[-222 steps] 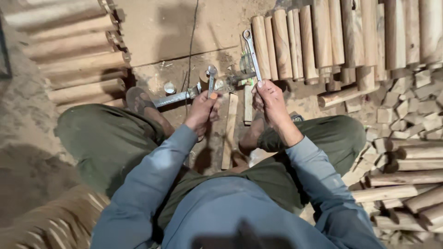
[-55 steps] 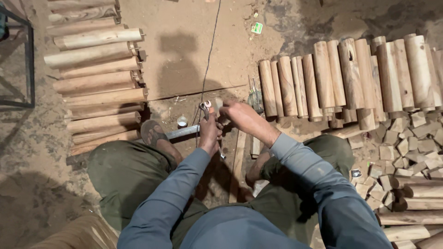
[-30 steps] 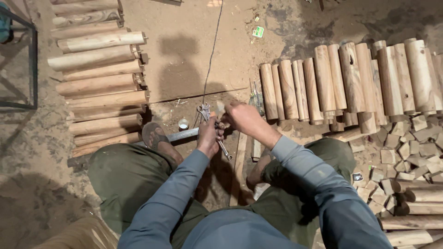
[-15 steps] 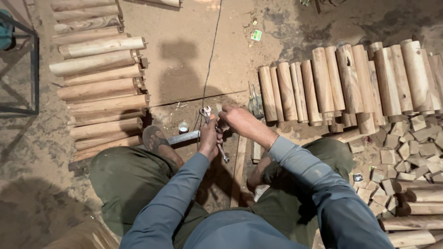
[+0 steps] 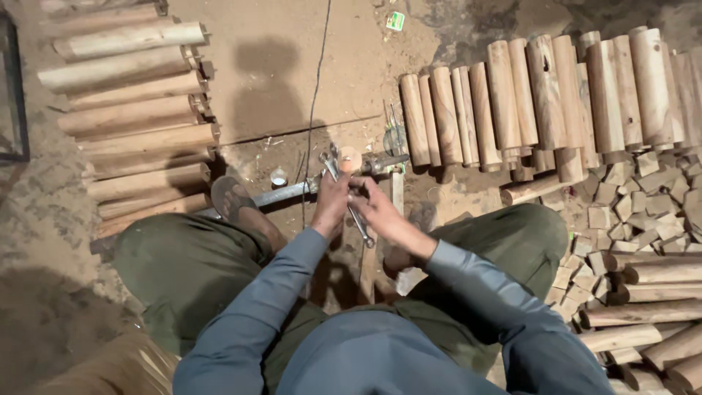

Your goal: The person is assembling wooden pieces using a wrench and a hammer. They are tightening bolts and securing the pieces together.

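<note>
Head cam, looking straight down: I see the person seated on a dirt floor (image 5: 292, 66), knees spread, both forearms in blue sleeves reaching fwd to a metal fixture between the legs. Left hand (image 5: 333, 197) is clenched around a spanner (image 5: 349, 205); its open head sticks up above the knuckles and the shank runs down-right, ending just below the right hand. Right hand (image 5: 380, 212) sits just beside the left, fingers curled over the same spanner shank, touching it; I can't tell how firm that grip is. Directly above both hands is a short light wood peg (image 5: 349, 157), end-on, seated on a horiz. metal bar (image 5: 281, 194) that runs left toward the sandalled left foot (image 5: 232, 201). A small round cap (image 5: 278, 178) lies on the ground just above the bar. A thin wire (image 5: 316, 88) runs from the top edge down to the fixture. Left side: stack of long turned wood billets (image 5: 131, 110), lying crosswise. Right side: row of shorter wood cylinders (image 5: 541, 95) laid side by side, w/ a heap of small offcut blocks (image 5: 629, 212) below them and more round lengths near the right knee.
</note>
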